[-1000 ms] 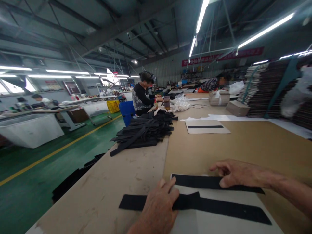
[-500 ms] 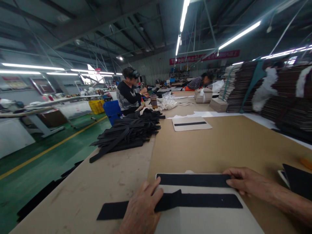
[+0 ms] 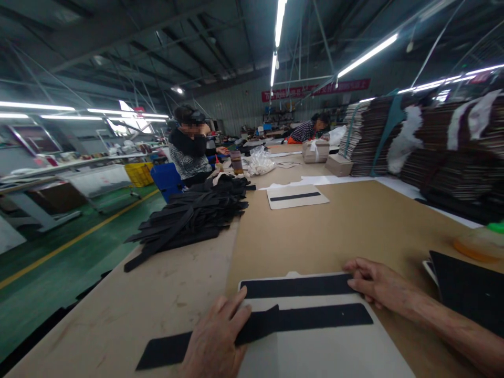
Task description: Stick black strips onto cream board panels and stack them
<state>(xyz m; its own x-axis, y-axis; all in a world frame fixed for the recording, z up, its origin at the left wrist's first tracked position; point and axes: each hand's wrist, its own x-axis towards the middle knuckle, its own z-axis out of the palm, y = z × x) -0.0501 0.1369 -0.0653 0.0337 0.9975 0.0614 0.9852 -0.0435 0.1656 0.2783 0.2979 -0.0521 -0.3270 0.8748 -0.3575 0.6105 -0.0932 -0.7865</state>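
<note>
The left hand (image 3: 214,344) lies flat, fingers together, pressing the near black strip (image 3: 260,328). The right hand (image 3: 374,283), fingers a bit spread, touches the far black strip (image 3: 297,286) on the white board (image 3: 334,346).

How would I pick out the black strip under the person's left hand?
On the long brown table, find the pale board nearest the camera. Two black strips cross it; the nearer strip, unlike the far strip, overhangs the board's left edge, pinned by the left hand.
</note>
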